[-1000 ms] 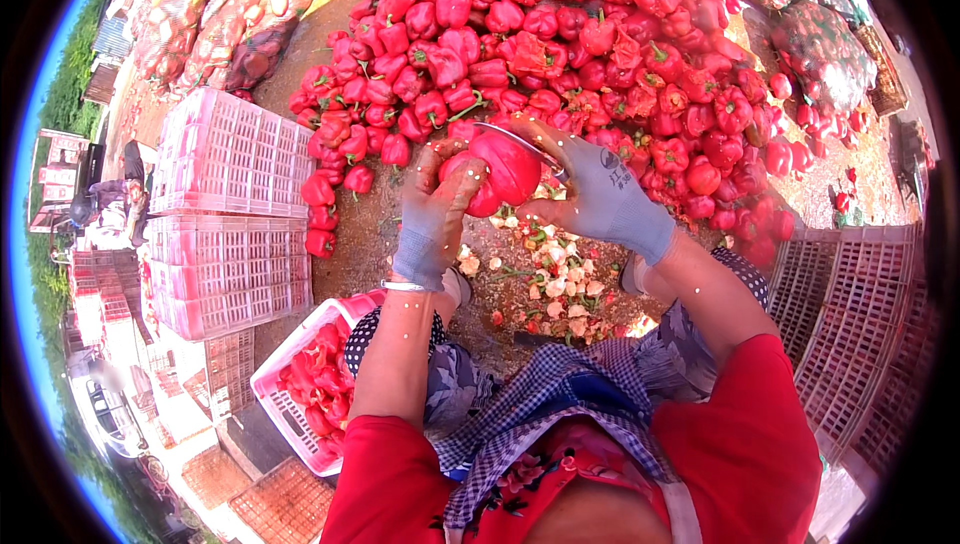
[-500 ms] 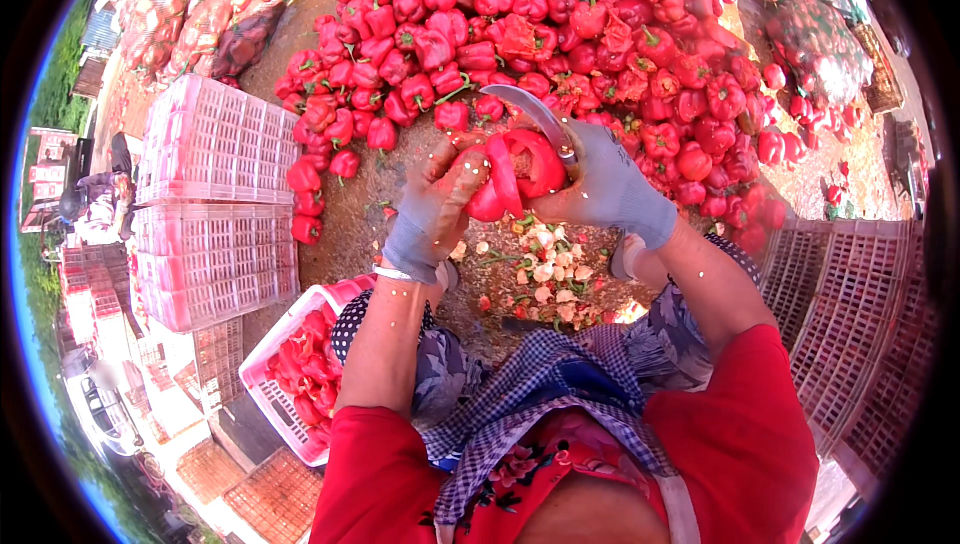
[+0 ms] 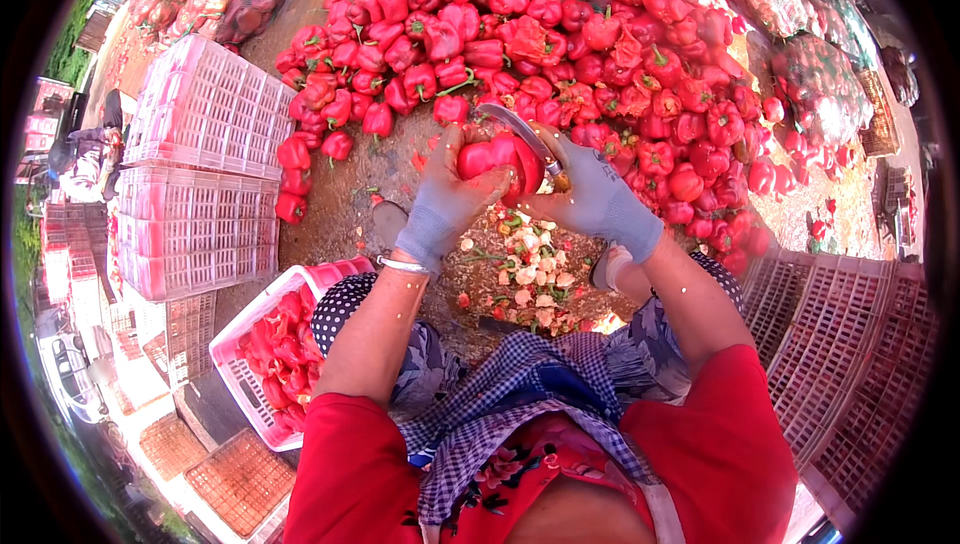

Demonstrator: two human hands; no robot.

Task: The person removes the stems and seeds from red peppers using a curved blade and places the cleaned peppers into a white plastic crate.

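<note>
Both my hands wear grey gloves, soiled at the fingers, and meet in front of the pepper pile. My left hand [image 3: 447, 199] grips a cut red bell pepper [image 3: 490, 156] from its left side, the smooth skin facing up. My right hand [image 3: 600, 194] is wrapped round the handle of a curved knife [image 3: 522, 132], its fingertips close to the pepper's right side. The blade slants up and left over the pepper's far edge; whether it touches the flesh I cannot tell. Below lie pale cores and seed scraps [image 3: 540, 269] on the wet ground.
A big heap of red bell peppers [image 3: 445, 34] spreads ahead. At my left knee stands a pink crate [image 3: 235, 369] holding red pepper pieces [image 3: 285, 344]. Stacked pink crates [image 3: 200, 224] rise further left, and more crates [image 3: 830, 334] stand right. Filled net sacks [image 3: 820, 84] lie far right.
The pepper has been turned: its open hollow and loose band faced me before, and now mostly outer skin shows. My left hand has shifted round it. The whole view has moved slightly.
</note>
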